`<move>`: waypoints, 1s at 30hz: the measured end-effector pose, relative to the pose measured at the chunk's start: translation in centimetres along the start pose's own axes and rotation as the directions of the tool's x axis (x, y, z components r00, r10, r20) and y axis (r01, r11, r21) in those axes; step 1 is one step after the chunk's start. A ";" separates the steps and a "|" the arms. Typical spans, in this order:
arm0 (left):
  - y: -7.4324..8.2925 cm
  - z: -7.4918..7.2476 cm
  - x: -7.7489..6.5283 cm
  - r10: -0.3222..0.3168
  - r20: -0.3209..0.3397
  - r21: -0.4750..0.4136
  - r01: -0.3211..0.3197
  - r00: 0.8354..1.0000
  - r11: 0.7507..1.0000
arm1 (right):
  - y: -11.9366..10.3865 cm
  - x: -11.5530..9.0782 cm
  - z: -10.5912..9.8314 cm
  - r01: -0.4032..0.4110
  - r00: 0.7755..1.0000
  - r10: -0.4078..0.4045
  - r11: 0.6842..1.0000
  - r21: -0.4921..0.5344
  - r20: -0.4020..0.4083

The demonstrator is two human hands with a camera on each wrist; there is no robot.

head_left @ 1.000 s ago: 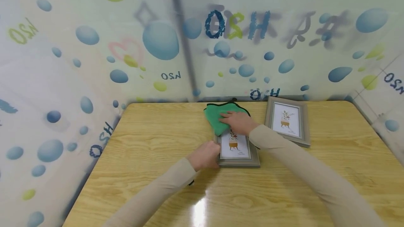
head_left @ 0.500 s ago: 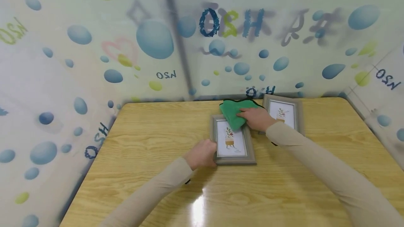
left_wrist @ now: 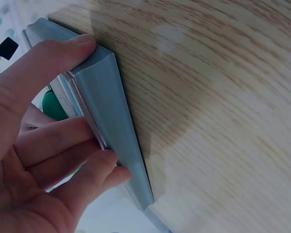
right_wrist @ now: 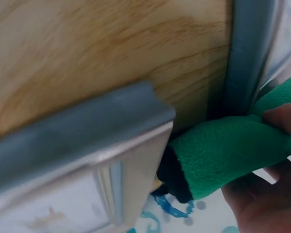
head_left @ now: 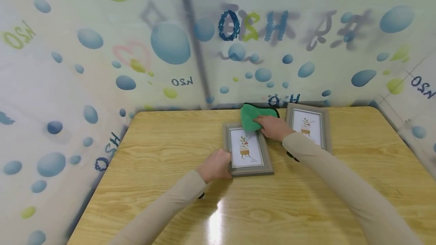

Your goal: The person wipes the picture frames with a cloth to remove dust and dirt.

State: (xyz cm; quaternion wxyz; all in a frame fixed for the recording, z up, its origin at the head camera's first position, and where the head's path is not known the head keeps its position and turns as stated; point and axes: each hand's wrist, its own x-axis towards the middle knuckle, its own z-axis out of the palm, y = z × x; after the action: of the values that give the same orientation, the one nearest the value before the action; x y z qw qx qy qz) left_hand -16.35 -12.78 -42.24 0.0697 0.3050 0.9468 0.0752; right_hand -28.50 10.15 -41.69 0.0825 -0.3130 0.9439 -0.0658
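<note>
My left hand point(head_left: 215, 165) grips a grey picture frame point(head_left: 252, 170) at its near left corner. In the left wrist view the thumb point(left_wrist: 75, 51) lies on the frame's near edge and the fingers sit along its side. The frame lies face up, showing a potted-plant picture. My right hand point(head_left: 272, 126) holds a green cloth point(head_left: 250, 118) with dark edging over the frame's far right corner. The right wrist view shows the cloth point(right_wrist: 228, 150) bunched between the fingers, partly hanging past the frame's edge. The palm is partly out of that view.
A second, matching picture frame point(head_left: 327, 129) lies to the right near the table's back edge, partly covered by my right wrist. The wood-grain table point(head_left: 170, 143) meets a wall point(head_left: 163, 93) printed with blue and green drops.
My right hand has moved the cloth from the frame's far left part to its far right corner, uncovering the picture. The gripped frame has turned slightly. My left hand keeps its grip.
</note>
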 end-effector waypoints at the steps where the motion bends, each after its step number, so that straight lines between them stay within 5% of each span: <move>1: 0.0 0.0 0.0 0.002 0.000 -0.001 -0.002 1.000 1.000 | -0.1 -0.1 0.0 -0.008 1.000 0.008 1.000 -0.025 0.002; 8: 0.1 -0.3 0.1 0.021 -0.020 0.004 -0.021 1.000 1.000 | -1.0 -1.5 0.3 0.027 1.000 -0.029 0.976 -0.215 -0.004; 17: 0.4 -0.5 0.4 0.010 -0.033 -0.013 -0.010 0.999 1.000 | -2.5 -4.7 1.3 0.121 0.986 -0.151 0.937 -0.327 -0.068; 30: 0.1 0.0 -0.1 0.017 -0.057 0.001 -0.017 0.998 1.000 | -3.8 -9.4 2.9 0.280 0.944 -0.320 0.907 -0.314 -0.082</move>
State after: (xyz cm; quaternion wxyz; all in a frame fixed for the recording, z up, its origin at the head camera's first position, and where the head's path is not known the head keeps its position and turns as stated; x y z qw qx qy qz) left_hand -16.23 -12.78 -42.25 0.0419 0.3106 0.9459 0.0841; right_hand -18.30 12.57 -42.75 -0.0389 -0.4582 0.8869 0.0447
